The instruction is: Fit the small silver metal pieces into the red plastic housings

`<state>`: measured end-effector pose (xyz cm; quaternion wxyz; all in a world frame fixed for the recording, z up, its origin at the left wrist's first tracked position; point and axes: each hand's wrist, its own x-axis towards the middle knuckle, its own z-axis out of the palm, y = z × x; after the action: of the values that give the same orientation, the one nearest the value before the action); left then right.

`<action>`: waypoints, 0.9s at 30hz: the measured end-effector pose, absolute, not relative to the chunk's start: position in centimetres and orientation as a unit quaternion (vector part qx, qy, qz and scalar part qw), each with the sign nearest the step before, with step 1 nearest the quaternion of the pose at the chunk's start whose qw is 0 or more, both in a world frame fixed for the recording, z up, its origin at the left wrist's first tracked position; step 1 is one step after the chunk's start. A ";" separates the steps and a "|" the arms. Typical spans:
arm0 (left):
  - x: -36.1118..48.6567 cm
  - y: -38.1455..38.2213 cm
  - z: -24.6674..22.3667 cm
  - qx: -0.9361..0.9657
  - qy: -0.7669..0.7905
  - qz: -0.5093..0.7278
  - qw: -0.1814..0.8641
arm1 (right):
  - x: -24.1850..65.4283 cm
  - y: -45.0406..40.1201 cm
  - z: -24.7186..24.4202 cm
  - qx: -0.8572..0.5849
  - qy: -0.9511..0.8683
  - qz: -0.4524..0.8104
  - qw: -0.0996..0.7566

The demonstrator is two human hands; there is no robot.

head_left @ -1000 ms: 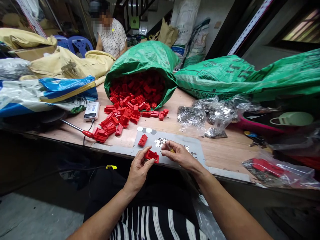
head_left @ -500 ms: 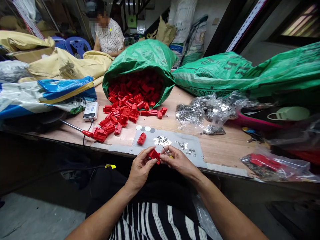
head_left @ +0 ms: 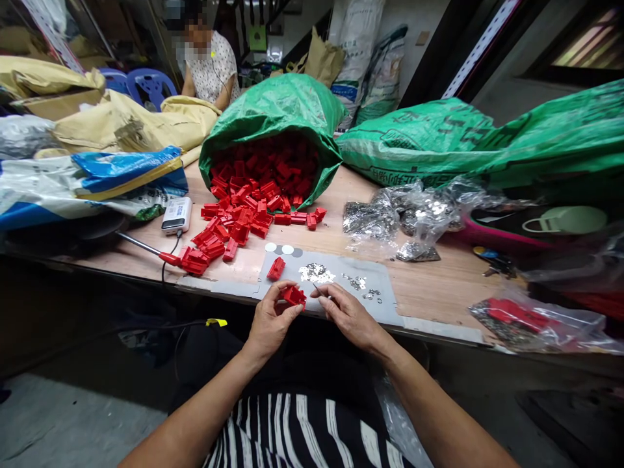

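My left hand (head_left: 273,318) is closed around a small red plastic housing (head_left: 294,296), pinched between thumb and fingers above the table's front edge. To its right, my right hand (head_left: 347,314) grips a thin pointed metal tool (head_left: 316,288) whose tip points up and left; most of the tool is hidden by the fingers. A small gap separates this hand from the housing. Just beyond, a grey mat (head_left: 336,261) carries another red housing (head_left: 276,268), a heap of small silvery metal plates (head_left: 316,273) and several tiny metal parts (head_left: 371,294).
A green sack (head_left: 283,104) spills a pile of red housings (head_left: 238,227) onto the table. A white power bank (head_left: 177,216) with a cable lies left. Plastic bags of metal parts (head_left: 414,211) and a bag with red pieces (head_left: 526,315) are right. Another person (head_left: 212,62) sits behind.
The hands have drawn apart. My left hand has shifted slightly left and up with the red housing, and the right hand's tool has come away from it.
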<state>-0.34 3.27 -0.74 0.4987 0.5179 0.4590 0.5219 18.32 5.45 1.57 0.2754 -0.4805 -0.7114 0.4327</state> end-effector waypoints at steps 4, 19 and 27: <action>-0.8 4.0 -1.2 0.646 0.509 0.458 0.337 | 18.3 5.5 1.4 -0.491 -0.764 0.329 0.259; -1.1 5.1 -1.5 0.695 0.495 0.405 0.328 | 18.0 6.0 1.6 -0.490 -0.795 0.288 0.212; -1.3 5.4 -1.5 0.697 0.492 0.401 0.333 | 18.1 6.2 1.5 -0.494 -0.790 0.299 0.206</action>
<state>-1.29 5.39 -1.55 0.3332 0.6972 0.4917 0.4015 18.07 6.18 1.55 0.2063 -0.4936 -0.7900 0.2994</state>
